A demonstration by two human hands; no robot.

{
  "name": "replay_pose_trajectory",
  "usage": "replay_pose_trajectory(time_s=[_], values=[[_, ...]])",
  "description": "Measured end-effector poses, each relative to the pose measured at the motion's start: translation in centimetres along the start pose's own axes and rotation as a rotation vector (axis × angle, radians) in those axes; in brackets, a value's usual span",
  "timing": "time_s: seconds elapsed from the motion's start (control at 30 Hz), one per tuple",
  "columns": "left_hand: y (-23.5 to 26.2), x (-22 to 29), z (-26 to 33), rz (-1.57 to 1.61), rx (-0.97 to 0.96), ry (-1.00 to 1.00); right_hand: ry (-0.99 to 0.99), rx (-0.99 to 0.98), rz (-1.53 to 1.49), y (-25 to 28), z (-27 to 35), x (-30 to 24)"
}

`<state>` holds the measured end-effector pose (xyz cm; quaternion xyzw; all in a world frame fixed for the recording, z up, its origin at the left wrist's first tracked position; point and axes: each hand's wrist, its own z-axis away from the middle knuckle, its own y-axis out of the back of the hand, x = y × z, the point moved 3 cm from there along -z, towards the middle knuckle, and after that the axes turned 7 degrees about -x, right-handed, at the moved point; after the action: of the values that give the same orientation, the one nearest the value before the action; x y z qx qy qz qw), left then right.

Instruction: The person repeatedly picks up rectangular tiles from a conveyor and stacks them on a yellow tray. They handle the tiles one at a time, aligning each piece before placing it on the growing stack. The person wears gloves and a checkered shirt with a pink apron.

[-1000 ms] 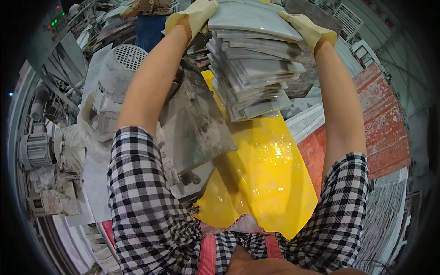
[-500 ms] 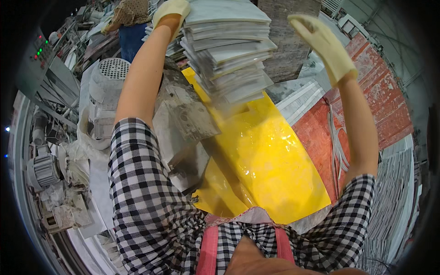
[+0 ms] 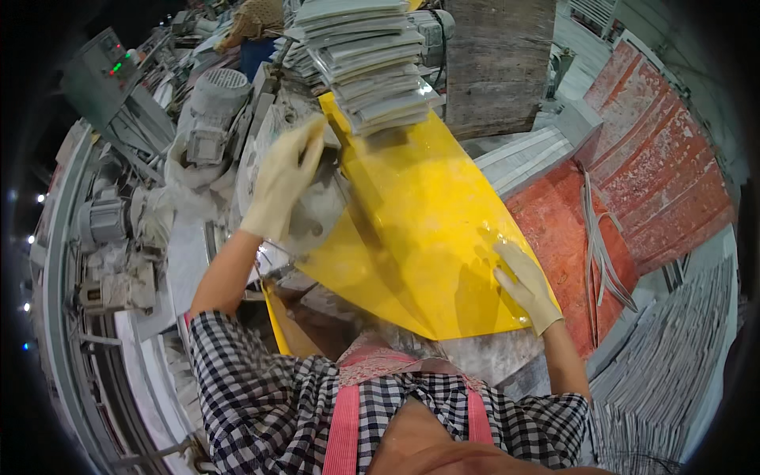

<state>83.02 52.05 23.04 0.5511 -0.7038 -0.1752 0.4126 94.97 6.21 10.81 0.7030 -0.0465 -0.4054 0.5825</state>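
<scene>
My left hand (image 3: 286, 178), in a cream glove, is raised over dusty grey metalwork beside the left edge of a glossy, wet yellow sheet (image 3: 443, 237). A gap shows between its thumb and fingers, and I see nothing in it. On the sheet's right part rests my right hand (image 3: 526, 286), gloved too, its fingers stretched out. Beyond both hands, at the sheet's far end, stands an uneven stack of pale stone-like slabs (image 3: 364, 67). Neither hand touches the stack.
At left are a dusty motor (image 3: 218, 99), another motor (image 3: 107, 220) and a control box (image 3: 103, 67) with lights. A red board (image 3: 554, 237) with loose straps lies right; packed thin slabs (image 3: 665, 356) stand near right. A wooden panel (image 3: 497, 71) rises behind. Another person (image 3: 255, 24) is far left.
Both hands have come back toward me from the far slab stack. The right hand has come down onto the yellow sheet, and the left has left the stack's side. The view has shifted.
</scene>
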Motion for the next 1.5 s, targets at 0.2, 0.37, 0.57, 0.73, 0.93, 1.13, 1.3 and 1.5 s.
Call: replay_pose_trajectory(time_s=[0.2, 0.37, 0.57, 0.73, 0.93, 1.13, 1.3, 1.5], values=[[1.7, 4.4, 20.3, 0.136, -0.022, 0.601, 0.168, 0.058, 0.106, -4.1, 6.5, 0.6], [6.1, 6.8, 27.2, 0.191, 0.024, 0.821, 0.186, 0.145, 0.100, -5.2, 9.1, 1.5], [7.6, 7.7, 26.1, 0.239, 0.038, 0.756, 0.153, 0.128, 0.108, -6.5, 8.8, 2.7], [6.1, 6.7, 18.4, 0.086, 0.028, 0.406, 0.182, 0.179, 0.133, -6.9, 7.5, 2.8], [3.4, 2.5, -1.3, -0.113, 0.000, -0.016, 0.128, 0.182, 0.241, -7.6, 7.1, 1.7], [-1.3, 0.5, -19.4, -0.614, 0.338, -0.442, 0.011, 0.104, 0.219, -6.5, 7.3, 0.0], [-5.2, -2.4, -25.7, -0.690, 0.158, -0.208, -0.062, 0.050, 0.222, -6.0, 6.8, -0.8], [-7.6, -4.2, -28.5, -0.637, 0.079, -0.145, -0.109, 0.025, 0.188, -6.4, 6.6, -0.4]])
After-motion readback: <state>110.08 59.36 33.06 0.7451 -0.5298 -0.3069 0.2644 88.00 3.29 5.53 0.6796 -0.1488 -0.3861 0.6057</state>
